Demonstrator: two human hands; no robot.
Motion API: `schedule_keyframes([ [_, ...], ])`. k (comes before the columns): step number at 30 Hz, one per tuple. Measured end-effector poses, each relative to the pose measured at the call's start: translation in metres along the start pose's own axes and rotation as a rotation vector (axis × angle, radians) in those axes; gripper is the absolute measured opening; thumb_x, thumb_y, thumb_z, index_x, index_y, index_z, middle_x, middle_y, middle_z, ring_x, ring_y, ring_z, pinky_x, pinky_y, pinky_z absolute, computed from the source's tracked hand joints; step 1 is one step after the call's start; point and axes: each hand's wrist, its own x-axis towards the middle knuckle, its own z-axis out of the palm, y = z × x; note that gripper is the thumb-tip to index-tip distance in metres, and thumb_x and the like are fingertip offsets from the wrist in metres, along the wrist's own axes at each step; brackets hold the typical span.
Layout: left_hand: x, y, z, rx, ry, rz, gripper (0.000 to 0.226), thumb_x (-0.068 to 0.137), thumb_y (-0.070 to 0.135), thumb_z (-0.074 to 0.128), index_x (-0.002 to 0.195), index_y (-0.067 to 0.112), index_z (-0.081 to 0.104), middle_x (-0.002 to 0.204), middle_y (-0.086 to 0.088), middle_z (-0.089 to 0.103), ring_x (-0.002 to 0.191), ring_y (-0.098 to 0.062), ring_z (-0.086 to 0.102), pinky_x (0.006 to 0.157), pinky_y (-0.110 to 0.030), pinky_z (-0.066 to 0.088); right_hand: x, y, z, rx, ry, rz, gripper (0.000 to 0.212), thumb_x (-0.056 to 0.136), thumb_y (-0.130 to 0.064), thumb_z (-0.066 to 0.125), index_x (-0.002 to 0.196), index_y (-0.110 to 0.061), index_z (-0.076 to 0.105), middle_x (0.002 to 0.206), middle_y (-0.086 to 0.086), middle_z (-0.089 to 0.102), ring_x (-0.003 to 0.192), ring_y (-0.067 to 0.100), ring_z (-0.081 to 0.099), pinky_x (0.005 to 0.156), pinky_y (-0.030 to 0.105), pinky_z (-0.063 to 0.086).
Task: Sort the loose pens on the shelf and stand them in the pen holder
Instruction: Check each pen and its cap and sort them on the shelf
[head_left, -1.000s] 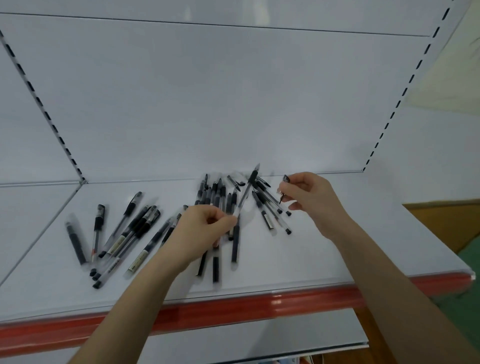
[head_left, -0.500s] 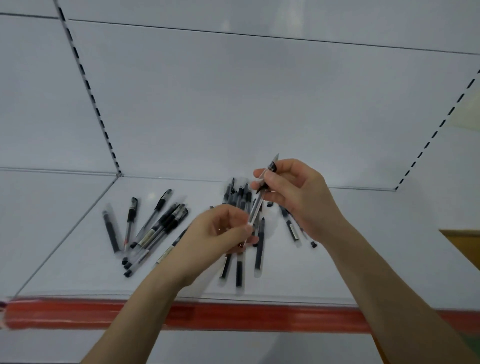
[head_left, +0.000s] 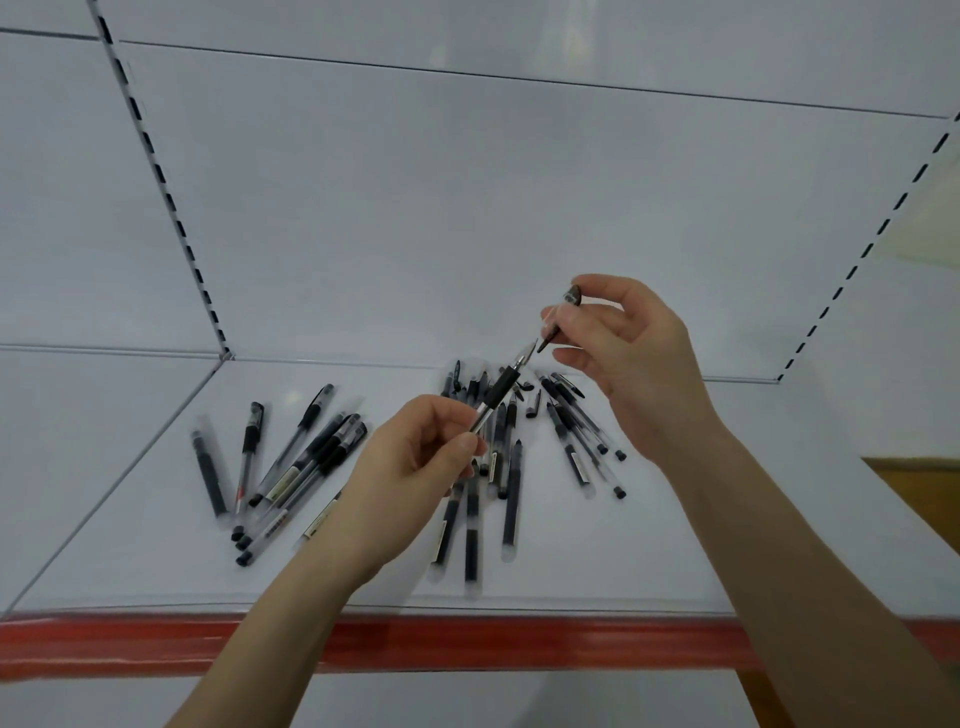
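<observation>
Thumb and forefinger of the left hand (head_left: 410, 467) are pinched on the clear barrel of an uncapped pen (head_left: 501, 387), just below its black rubber grip, so that the metal tip is angled up and to the right. Facing that tip, a dark cap (head_left: 573, 296) is pinched between the thumb and fingers of the right hand (head_left: 639, 364), with its lower end held close to the point but just apart from it. The two appear to be lined up so that the cap can be pushed on before the pen is stored. Both are held in the air above the white shelf (head_left: 727, 545), where the other loose pens are spread flat: a fanned group (head_left: 306, 467) to the left, a denser pile (head_left: 511, 493) under the hands, and a smaller spread (head_left: 574, 452) to the right. Small dark pieces (head_left: 534, 405) near the back of the pile may be loose caps, though this cannot be told for certain. A red strip (head_left: 467, 639) is fixed along the shelf's front edge. No pen holder is in view, so it cannot be told whether any pens have been stood in it yet.
</observation>
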Motion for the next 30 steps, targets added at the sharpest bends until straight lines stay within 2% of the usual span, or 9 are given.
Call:
schedule_keyframes([
  [4,-0.001,0.001,-0.001,-0.006,-0.009,0.021,0.020,0.089,-0.001,0.051,0.091,0.018,0.058,0.079,-0.001,0.066,0.061,0.000,0.057,0.057,-0.011,0.045,-0.004,0.003,0.004,-0.057,-0.062,-0.034,0.018,0.082,-0.009,0.065,0.091,-0.024,0.062,0.072,-0.003,0.072,0.075,0.007,0.067,0.065,0.017,0.051],
  [12,-0.001,-0.003,-0.006,0.002,-0.002,0.021,0.018,0.089,0.000,0.051,0.092,0.015,0.058,0.076,0.001,0.065,0.059,0.000,0.055,0.056,-0.010,0.043,0.000,-0.002,-0.002,-0.006,-0.017,-0.053,0.010,0.087,-0.010,0.060,0.091,-0.019,0.060,0.073,-0.001,0.072,0.074,0.012,0.068,0.064,0.019,0.052],
  [19,-0.001,-0.002,-0.006,-0.008,-0.009,0.021,0.018,0.089,0.000,0.051,0.091,0.016,0.058,0.075,0.001,0.066,0.059,-0.001,0.056,0.056,-0.011,0.044,-0.009,0.003,0.004,-0.036,-0.083,-0.054,0.012,0.087,-0.008,0.060,0.091,-0.019,0.061,0.075,-0.002,0.073,0.074,0.010,0.069,0.065,0.019,0.053],
  [22,-0.001,-0.002,-0.007,-0.010,-0.004,0.018,0.016,0.089,0.001,0.050,0.092,0.014,0.059,0.069,0.007,0.067,0.058,-0.001,0.055,0.055,-0.011,0.044,-0.012,0.006,0.007,-0.066,-0.115,-0.060,0.015,0.086,-0.005,0.059,0.089,-0.020,0.061,0.071,-0.004,0.073,0.070,0.008,0.067,0.065,0.018,0.054],
  [27,-0.001,-0.002,-0.007,0.079,0.037,0.089,0.016,0.089,0.009,0.053,0.090,0.022,0.063,0.061,0.008,0.062,0.050,-0.003,0.045,0.051,-0.014,0.038,-0.018,0.011,0.014,-0.137,-0.135,-0.107,0.021,0.086,-0.005,0.060,0.094,-0.025,0.060,0.067,-0.006,0.071,0.068,0.005,0.068,0.065,0.014,0.052],
  [30,0.000,-0.003,-0.007,0.120,0.088,0.121,0.014,0.089,0.007,0.054,0.097,0.013,0.065,0.058,0.009,0.059,0.046,0.001,0.044,0.051,-0.009,0.035,-0.020,0.014,0.018,-0.123,-0.112,-0.126,0.019,0.086,-0.004,0.060,0.093,-0.021,0.063,0.064,-0.009,0.070,0.065,0.003,0.067,0.064,0.012,0.050],
])
